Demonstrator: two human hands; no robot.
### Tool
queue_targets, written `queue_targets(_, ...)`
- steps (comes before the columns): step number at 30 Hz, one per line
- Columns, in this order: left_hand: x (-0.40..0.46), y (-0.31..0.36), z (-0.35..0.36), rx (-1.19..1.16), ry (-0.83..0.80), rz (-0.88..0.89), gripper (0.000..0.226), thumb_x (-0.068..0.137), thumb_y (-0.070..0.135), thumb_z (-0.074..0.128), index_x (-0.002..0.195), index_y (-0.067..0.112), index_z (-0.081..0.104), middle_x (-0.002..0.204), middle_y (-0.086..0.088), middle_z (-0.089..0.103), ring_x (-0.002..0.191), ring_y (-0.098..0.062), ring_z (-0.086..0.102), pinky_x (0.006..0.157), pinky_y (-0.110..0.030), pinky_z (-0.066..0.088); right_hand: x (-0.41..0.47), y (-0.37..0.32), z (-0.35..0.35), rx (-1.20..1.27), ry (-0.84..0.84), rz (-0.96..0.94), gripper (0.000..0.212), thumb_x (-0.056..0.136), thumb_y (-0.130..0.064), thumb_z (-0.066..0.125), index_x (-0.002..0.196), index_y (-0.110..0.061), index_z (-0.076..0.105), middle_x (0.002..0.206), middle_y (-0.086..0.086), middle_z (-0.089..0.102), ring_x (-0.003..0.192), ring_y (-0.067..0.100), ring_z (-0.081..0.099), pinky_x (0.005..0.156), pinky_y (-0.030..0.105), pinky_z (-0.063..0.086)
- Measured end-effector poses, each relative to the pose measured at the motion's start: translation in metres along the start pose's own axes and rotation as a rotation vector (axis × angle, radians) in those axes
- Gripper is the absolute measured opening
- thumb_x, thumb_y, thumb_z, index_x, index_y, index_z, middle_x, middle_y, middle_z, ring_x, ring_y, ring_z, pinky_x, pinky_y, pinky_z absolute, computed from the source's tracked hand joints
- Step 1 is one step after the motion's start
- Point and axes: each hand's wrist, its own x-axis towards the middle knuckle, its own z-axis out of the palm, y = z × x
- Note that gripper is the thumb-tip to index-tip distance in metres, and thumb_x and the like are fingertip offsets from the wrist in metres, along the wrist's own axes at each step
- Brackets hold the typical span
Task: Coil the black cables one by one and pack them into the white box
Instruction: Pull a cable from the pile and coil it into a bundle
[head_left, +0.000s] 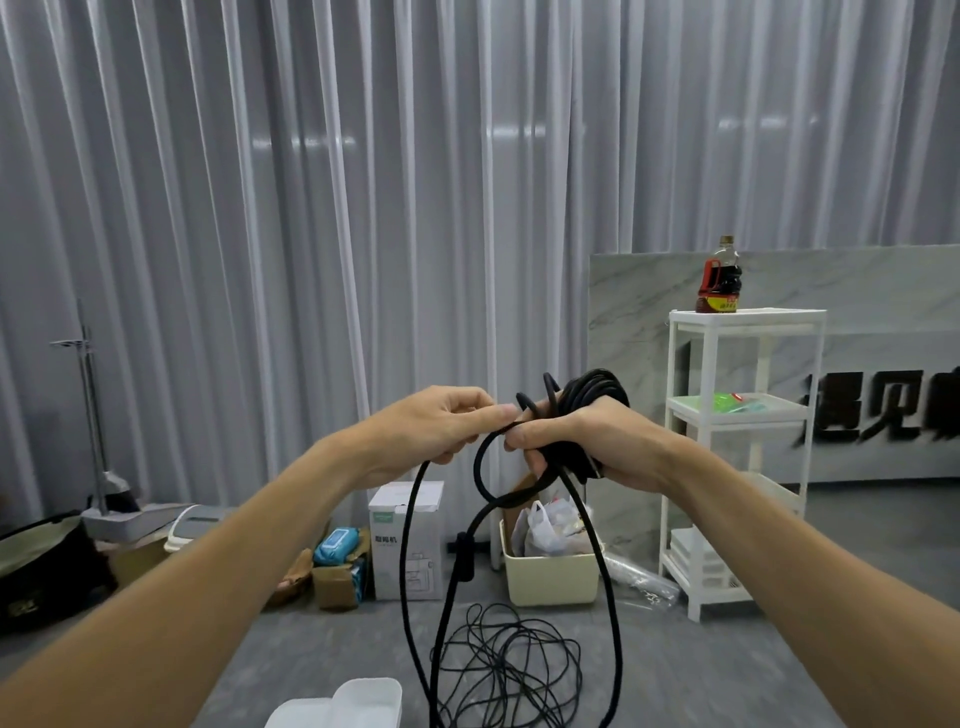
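Bare forearms, no sleeves, two hands

Grey floor underfoot, and there's a loose tangle of thin black cable spread right on it, centre low. White box at the bottom edge. Back by the curtain: a cream bin, a white carton, small brown cardboard boxes, and a white shelf rack standing at right.
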Motion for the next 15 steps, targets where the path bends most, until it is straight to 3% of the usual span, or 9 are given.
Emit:
queue_targets(4,-0.004,-0.006,-0.017,-0.157,0.097,0.014,0.033,0.085,0.045,0.062,0.093,0.014,0.067,0.06,0.006,0.037,0.053,-0.007,0.03,0.053,-0.02,0.029,-0.004,0.001,-0.006,0.019,0.011,0.012,0.024,0.075,-0.035,0.081,0.081,-0.013,0.074,0.076,0.01,0.066,0.081,0.028,0.053,0.082,0.045,0.038)
queue_targets(10,-0.006,-0.049,-0.07,-0.444,0.544,-0.016,0.023,0.096,0.032,0.06,0.087,0.011,0.062,0.053,0.009,0.025,0.046,-0.007,0.021,0.04,-0.017,0.02,-0.017,0.012,-0.028,0.016,0.053,0.019,0.051,0.075,-0.032,0.082,0.096,0.012,0.066,0.074,0.01,0.065,0.078,0.027,0.055,0.081,0.04,0.042)
queue_targets(13,-0.012,-0.076,-0.097,-0.481,0.699,-0.052,0.024,0.098,0.032,0.06,0.082,0.014,0.061,0.049,0.011,0.03,0.044,-0.005,0.024,0.041,-0.017,0.023,-0.022,0.019,-0.036,0.102,0.085,0.034,0.03,0.082,-0.017,0.077,0.094,0.009,0.07,0.069,0.011,0.062,0.065,0.016,0.059,0.066,0.02,0.048)
queue_targets(15,-0.016,-0.089,-0.104,-0.348,0.739,-0.11,0.027,0.099,0.037,0.058,0.082,0.016,0.062,0.055,0.009,0.037,0.052,-0.008,0.031,0.05,-0.021,0.027,-0.023,0.02,-0.037,0.138,0.106,0.044,0.019,0.084,-0.014,0.074,0.093,0.002,0.073,0.068,0.009,0.061,0.062,0.014,0.057,0.059,0.017,0.046)
